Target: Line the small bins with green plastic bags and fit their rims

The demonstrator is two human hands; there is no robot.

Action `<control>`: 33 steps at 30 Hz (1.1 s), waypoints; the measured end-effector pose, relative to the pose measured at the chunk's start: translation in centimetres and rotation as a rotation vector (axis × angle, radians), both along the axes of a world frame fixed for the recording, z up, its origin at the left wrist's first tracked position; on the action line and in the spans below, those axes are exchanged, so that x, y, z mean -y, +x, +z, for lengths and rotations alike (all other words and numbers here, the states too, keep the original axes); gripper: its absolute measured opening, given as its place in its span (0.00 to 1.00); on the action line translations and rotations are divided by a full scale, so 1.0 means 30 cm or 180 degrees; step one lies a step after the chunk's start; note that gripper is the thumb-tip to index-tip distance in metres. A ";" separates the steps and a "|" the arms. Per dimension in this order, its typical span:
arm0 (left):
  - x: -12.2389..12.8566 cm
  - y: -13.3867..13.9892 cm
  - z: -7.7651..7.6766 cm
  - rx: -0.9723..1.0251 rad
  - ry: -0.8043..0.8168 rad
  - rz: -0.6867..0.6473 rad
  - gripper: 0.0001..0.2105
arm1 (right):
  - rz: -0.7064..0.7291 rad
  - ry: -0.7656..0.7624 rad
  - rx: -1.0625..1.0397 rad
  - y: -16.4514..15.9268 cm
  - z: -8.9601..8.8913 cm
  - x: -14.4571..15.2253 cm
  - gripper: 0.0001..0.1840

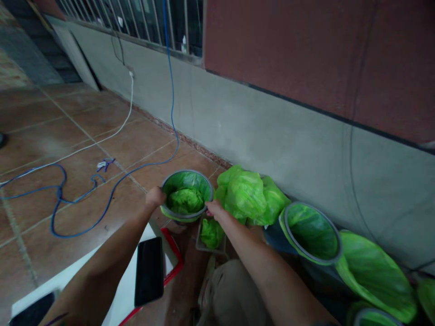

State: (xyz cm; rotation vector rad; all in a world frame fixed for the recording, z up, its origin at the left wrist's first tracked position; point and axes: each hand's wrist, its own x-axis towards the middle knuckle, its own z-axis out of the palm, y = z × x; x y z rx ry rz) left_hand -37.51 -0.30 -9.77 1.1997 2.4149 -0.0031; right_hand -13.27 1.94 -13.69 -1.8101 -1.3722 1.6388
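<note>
A round bin (186, 174) with a grey rim and a green plastic liner stands in front of me, with crumpled green plastic (186, 201) inside it. My left hand (156, 196) is closed on the left side of the rim. On the opposite side, my right hand (213, 208) grips the rim, fingers curled. Just below the right hand sits a small clear container (202, 243) holding more green plastic (210, 233). A heap of puffed green bags (249, 192) lies to the right, against the wall.
Several more green-lined bins (311, 233) stand at the right along the grey wall (251, 131). A white table (117, 296) with a red edge carries a black phone (149, 271), and another dark phone (32, 310). Blue cable (117, 190) and white cable (112, 135) cross the tiled floor.
</note>
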 end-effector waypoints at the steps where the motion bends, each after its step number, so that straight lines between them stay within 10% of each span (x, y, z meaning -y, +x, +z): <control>1: -0.001 0.011 0.050 -0.0168 0.0008 -0.0170 0.13 | -0.0079 -0.0029 0.0042 0.023 0.035 -0.009 0.08; 9: 0.170 0.322 0.570 -0.0803 0.0827 -0.0978 0.18 | -0.0480 0.0721 0.0111 0.416 0.441 0.107 0.15; 14: 0.321 0.658 0.681 -0.0653 0.1042 -0.1496 0.19 | -0.0861 0.0988 0.0516 0.773 0.609 0.373 0.07; 18: 0.421 0.890 0.573 -0.0150 0.0909 -0.1966 0.19 | -0.1057 0.0711 0.0617 1.012 0.554 0.609 0.06; 25: 0.522 1.191 0.147 0.0735 0.0373 -0.2180 0.17 | -0.1456 0.0193 0.1269 1.247 0.175 0.880 0.06; 33: 0.551 1.293 -0.171 0.0818 0.0093 -0.2444 0.19 | -0.0941 -0.0215 0.2340 1.270 -0.031 1.004 0.16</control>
